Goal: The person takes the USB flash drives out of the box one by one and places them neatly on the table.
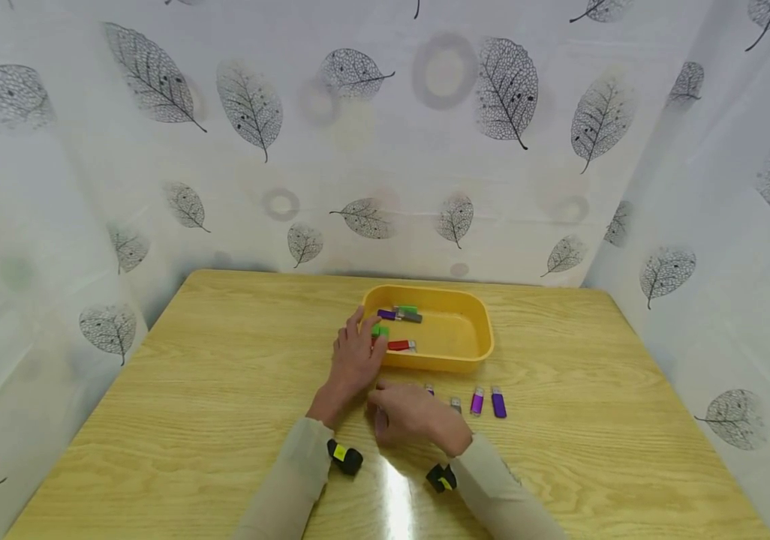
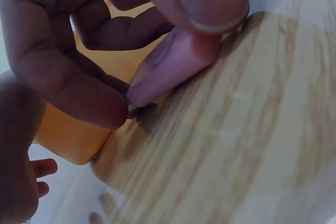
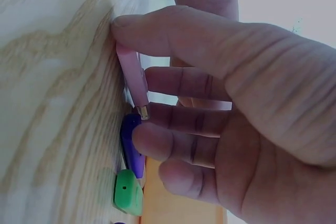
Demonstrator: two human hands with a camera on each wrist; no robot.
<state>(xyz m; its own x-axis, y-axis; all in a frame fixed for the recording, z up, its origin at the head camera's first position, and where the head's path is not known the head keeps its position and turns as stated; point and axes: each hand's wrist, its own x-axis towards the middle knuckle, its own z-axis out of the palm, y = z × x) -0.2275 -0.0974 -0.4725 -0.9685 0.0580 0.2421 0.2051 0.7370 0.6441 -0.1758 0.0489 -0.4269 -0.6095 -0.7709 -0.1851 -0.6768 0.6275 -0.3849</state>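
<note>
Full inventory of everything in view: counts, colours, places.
Table: one, yellowish wood, centre
Bin: one, yellow, table's far side
USB sticks: 5+, green, purple, grey, red, in bin
Pinched stick: one, pink, in right hand
Loose sticks: 5+, purple, violet, grey, green, on table
Sheeting: count unclear, white with leaves, behind table
Wrist devices: two, black and yellow, at wrists
Sleeves: two, pale, on forearms
Left hand: one, bare, at bin's left end
Right hand: one, bare, in front of bin
</note>
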